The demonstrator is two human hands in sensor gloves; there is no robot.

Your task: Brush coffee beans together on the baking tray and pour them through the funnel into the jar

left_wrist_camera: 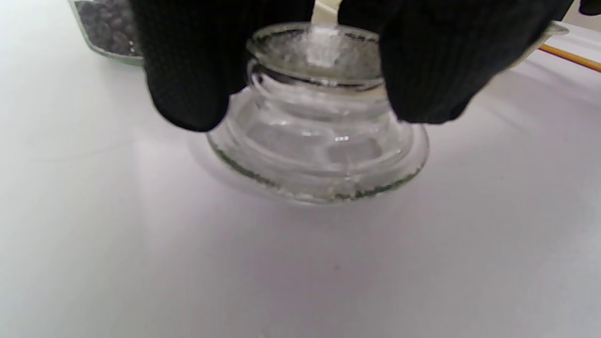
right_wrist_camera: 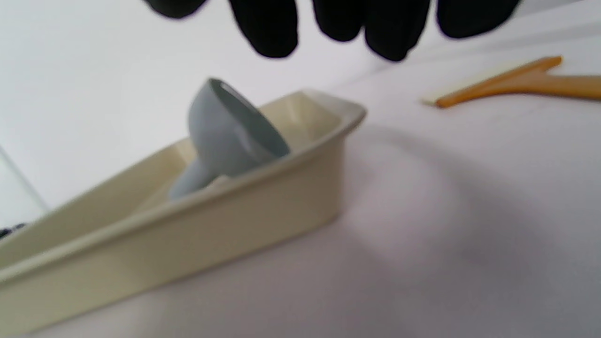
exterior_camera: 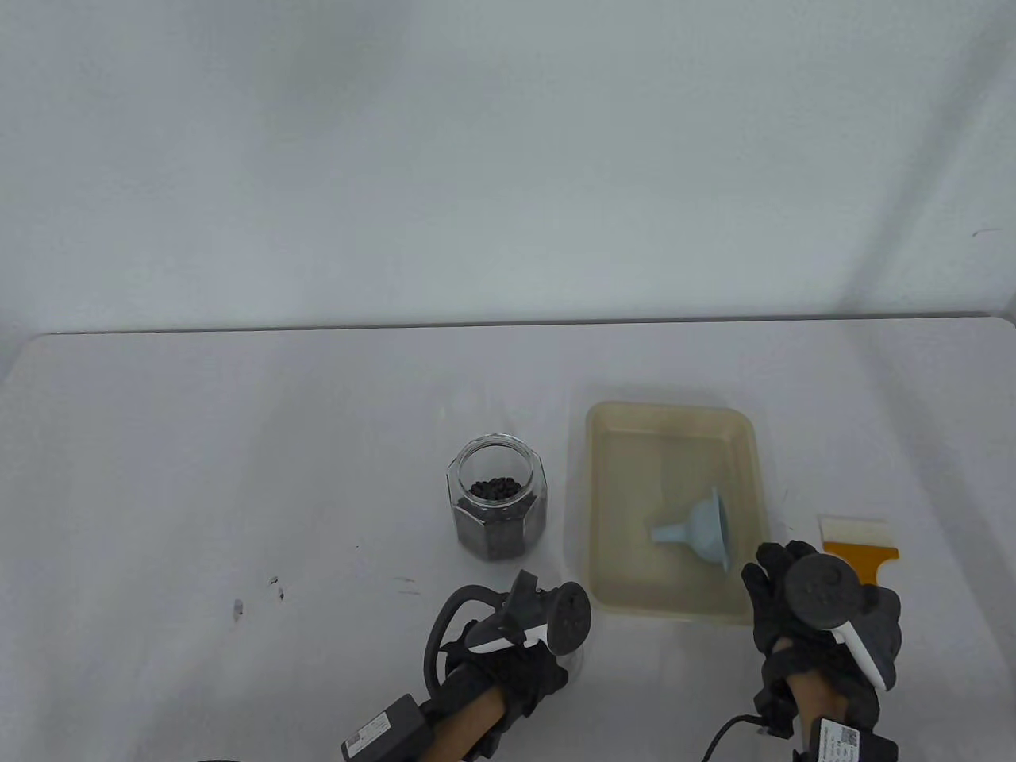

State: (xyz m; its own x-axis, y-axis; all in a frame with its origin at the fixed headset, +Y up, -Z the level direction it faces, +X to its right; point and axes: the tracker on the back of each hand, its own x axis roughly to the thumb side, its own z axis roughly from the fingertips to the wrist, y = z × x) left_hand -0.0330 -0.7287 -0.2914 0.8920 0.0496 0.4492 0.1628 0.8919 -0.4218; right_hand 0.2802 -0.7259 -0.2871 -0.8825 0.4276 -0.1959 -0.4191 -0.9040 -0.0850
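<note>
A glass jar point(exterior_camera: 496, 512) holding dark coffee beans point(exterior_camera: 495, 488) stands open at mid-table. Right of it sits a cream baking tray point(exterior_camera: 594, 492), with a light blue funnel point(exterior_camera: 702, 528) lying on its side inside; no loose beans show in the tray. My left hand point(left_wrist_camera: 300, 84) pinches the top of a glass lid point(left_wrist_camera: 319, 155) that rests on the table in front of the jar; the table view hides the lid under the hand. My right hand point(exterior_camera: 774, 563) hovers over the tray's near right corner point(right_wrist_camera: 347, 117), fingers point(right_wrist_camera: 272, 33) relaxed and empty.
An orange-handled brush point(exterior_camera: 861, 544) lies flat on the table just right of the tray, also seen as the brush point(right_wrist_camera: 516, 82) beyond my right fingers. A few dark specks point(exterior_camera: 274, 587) mark the table at front left.
</note>
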